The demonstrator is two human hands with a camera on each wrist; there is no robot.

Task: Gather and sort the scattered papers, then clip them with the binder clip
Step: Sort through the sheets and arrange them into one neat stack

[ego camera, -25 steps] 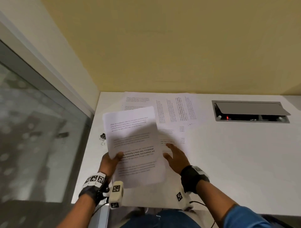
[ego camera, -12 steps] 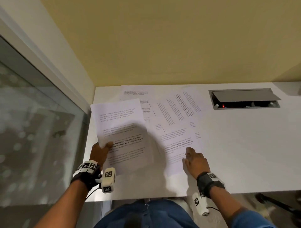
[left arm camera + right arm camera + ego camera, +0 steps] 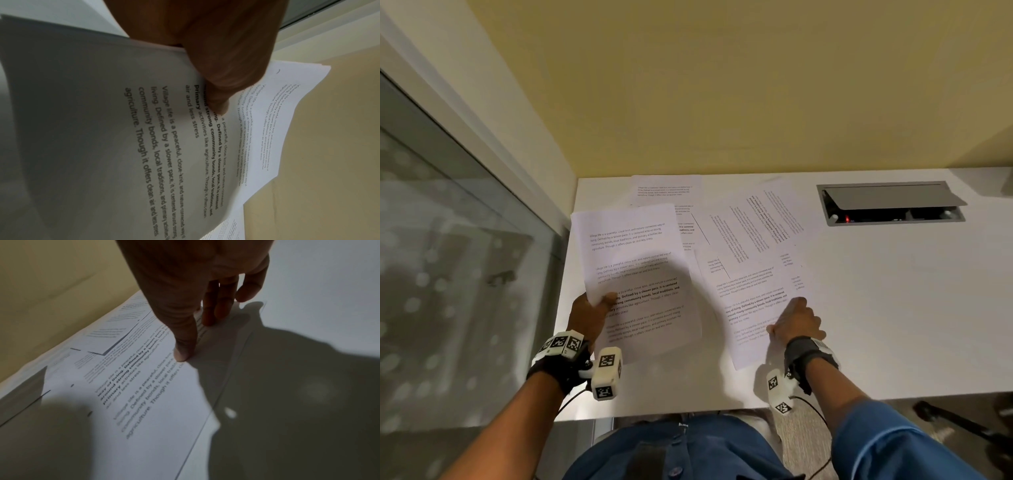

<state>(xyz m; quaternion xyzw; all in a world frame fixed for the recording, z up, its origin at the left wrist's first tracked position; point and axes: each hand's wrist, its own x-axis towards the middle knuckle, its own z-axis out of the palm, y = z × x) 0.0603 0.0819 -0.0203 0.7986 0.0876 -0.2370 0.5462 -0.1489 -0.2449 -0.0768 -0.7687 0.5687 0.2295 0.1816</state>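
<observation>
My left hand (image 3: 592,311) grips a stack of printed sheets (image 3: 633,274) by its left edge and holds it tilted above the desk; the thumb (image 3: 218,97) lies on the top page (image 3: 144,138). My right hand (image 3: 796,322) reaches down onto a loose printed sheet (image 3: 753,308) lying flat on the desk. Its fingertips (image 3: 183,352) touch that sheet (image 3: 144,394) near the right edge. Two more sheets lie farther back, one turned sideways (image 3: 756,222) and one by the wall (image 3: 666,190). No binder clip is in view.
The white desk (image 3: 893,308) runs to a yellow wall at the back. An open cable box (image 3: 890,204) is sunk into it at the back right. A glass partition (image 3: 448,274) stands along the left side. My lap is at the desk's front edge.
My right hand has moved right, from beside the held stack to the loose sheet's right edge. My left hand has shifted the stack a little left, now covering where the clip lay.
</observation>
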